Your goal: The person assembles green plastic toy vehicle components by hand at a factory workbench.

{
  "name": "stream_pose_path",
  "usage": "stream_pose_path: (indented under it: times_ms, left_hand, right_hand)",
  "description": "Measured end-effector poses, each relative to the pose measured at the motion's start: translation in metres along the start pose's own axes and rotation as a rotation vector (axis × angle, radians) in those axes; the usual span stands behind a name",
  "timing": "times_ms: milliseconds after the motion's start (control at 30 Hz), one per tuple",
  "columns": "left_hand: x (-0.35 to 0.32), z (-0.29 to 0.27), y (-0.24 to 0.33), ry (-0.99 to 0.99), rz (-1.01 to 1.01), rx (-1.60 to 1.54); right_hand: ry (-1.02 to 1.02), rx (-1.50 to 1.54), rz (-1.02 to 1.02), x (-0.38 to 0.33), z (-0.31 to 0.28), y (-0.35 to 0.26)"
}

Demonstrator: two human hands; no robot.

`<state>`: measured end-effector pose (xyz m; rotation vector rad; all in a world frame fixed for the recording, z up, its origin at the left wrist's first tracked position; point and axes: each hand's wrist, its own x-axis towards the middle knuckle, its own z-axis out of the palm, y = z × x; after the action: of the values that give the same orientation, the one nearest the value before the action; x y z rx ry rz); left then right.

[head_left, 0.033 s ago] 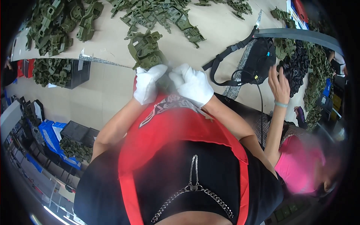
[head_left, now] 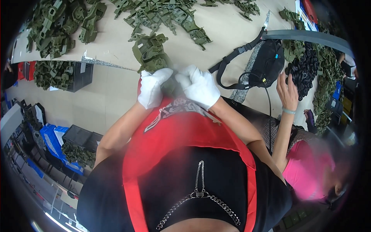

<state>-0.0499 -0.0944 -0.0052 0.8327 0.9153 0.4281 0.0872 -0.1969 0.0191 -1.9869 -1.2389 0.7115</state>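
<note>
Housing of olive plastic [head_left: 151,53] sits at the near edge of the table [head_left: 116,43], long axis pointing away, just beyond the nearer left hand [head_left: 152,88], the right hand [head_left: 199,88] beside it, both curled, grip blurred beyond telling.

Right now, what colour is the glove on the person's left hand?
The left glove is white, best seen in the head view, the only one here.

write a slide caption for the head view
Gloved left hand and right hand close together at a green part, with other green parts and a black bag nearby.
</note>
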Motion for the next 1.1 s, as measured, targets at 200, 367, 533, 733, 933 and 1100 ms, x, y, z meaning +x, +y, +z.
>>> stream_pose_path:
  times_ms: [200,367,533,733,933,1100]
  left_hand:
    - [0.017,-0.011,-0.016,-0.171,0.221,0.295]
    - [0.029,-0.015,-0.015,-0.135,-0.075,-0.147]
    - [0.046,0.006,0.006,0.015,-0.167,-0.335]
    - [0.056,-0.001,0.019,-0.032,-0.073,-0.291]
    - [0.053,0.011,0.015,-0.035,-0.057,-0.33]
    - [0.043,0.015,0.025,-0.16,-0.024,-0.265]
  right_hand:
    - [-0.057,-0.308,-0.25,0.0,0.006,0.004]
    - [-0.092,-0.035,-0.054,0.016,0.001,0.022]
    - [-0.423,0.371,0.016,0.08,-0.041,0.056]
    - [-0.268,-0.285,0.33,0.154,-0.023,0.113]
    - [0.144,-0.737,0.314,0.088,-0.028,0.076]
    - [0.028,-0.465,0.331,0.097,-0.037,0.079]
